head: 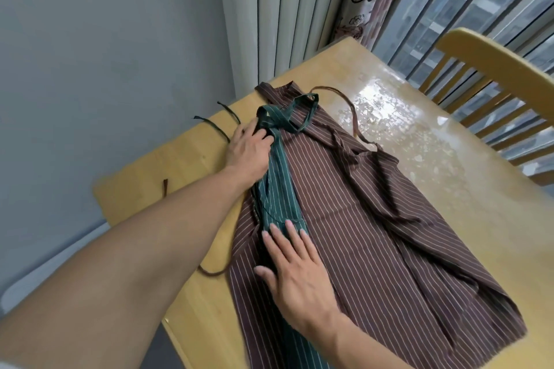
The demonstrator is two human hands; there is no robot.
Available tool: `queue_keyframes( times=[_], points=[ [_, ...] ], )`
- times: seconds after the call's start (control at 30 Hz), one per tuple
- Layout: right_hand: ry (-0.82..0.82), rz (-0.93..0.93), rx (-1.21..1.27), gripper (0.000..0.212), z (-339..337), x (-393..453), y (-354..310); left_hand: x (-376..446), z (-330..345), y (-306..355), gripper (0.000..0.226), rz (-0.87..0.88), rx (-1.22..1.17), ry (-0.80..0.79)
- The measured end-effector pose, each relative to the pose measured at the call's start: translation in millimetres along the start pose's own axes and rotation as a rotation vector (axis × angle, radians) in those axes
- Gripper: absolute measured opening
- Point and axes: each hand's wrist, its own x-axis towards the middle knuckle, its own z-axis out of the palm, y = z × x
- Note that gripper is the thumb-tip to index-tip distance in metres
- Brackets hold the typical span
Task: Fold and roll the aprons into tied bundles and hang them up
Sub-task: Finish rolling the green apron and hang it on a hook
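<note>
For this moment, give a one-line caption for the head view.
Both hands, left and right, press a folded green striped apron atop a brown striped apron.

A pale wooden table (pixel 449 189) stood against a grey wall (pixel 105 39), daylight glaring off its glossy top. Pleated curtains (pixel 284 9) hung behind it, beside a barred window (pixel 479 3). A wooden chair (pixel 494 75) sat alongside.

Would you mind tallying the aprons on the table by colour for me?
Green striped apron: 1, folded narrow, under both hands
Brown striped apron: 1, spread on the table
Total: 2 aprons
</note>
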Motion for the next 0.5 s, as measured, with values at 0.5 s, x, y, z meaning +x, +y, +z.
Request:
queue_keyframes(
  times=[0.5],
  points=[
    [0.065,0.382,0.4,0.031,-27,-95,20,-139,-25,74,0.046,0.139,-0.501,0.15]
  ],
)
